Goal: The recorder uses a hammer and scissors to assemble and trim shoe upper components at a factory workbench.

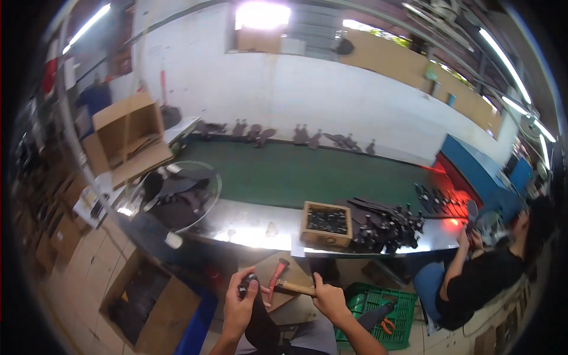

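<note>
My right hand (pixel 329 300) is closed round the wooden handle of a hammer (pixel 299 288). The hammer's red head, with a dark face, lies over a tan board (pixel 302 276) in front of me. Just left of it, my left hand (pixel 238 302) grips a long black piece (pixel 260 327), its upper end between thumb and fingers. This piece hangs down toward my lap, and its exact kind cannot be made out. The hammer head is close to my left fingertips.
A wooden box (pixel 326 239) of small dark parts stands on the metal table edge, beside a heap of black pieces (pixel 387 228). Beyond runs a green conveyor belt (pixel 307 171). A green crate (pixel 408 322) holds orange-handled pliers (pixel 387 325). At right sits a co-worker (pixel 482 278).
</note>
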`<control>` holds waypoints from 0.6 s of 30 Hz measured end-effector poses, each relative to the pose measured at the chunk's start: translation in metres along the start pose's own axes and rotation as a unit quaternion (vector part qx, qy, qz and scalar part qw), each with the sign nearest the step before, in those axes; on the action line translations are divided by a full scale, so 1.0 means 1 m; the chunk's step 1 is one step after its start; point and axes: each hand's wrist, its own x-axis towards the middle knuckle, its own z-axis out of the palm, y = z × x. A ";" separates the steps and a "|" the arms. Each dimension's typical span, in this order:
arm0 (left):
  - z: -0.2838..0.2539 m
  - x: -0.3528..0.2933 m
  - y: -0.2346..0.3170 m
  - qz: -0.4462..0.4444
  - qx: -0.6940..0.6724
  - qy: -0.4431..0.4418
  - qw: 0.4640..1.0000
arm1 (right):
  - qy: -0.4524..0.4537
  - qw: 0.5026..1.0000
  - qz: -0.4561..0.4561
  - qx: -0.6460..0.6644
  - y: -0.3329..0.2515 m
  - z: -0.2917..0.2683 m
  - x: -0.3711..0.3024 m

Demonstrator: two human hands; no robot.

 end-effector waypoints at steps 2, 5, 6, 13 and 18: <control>0.010 0.018 -0.010 0.018 0.052 -0.036 0.998 | 0.091 0.995 -0.003 0.041 0.014 0.001 -0.011; 0.022 0.058 -0.052 0.108 0.299 -0.010 0.948 | 0.207 0.965 0.004 0.161 0.036 0.008 -0.035; 0.025 0.067 -0.072 0.110 0.296 -0.028 0.948 | 0.233 0.941 0.016 0.245 0.046 0.012 -0.044; 0.066 0.131 -0.081 0.266 0.501 0.017 0.824 | 0.267 0.823 0.120 0.487 0.043 0.031 -0.137; 0.150 0.235 -0.098 0.277 0.484 -0.221 0.800 | 0.305 0.711 0.149 0.616 0.040 0.033 -0.144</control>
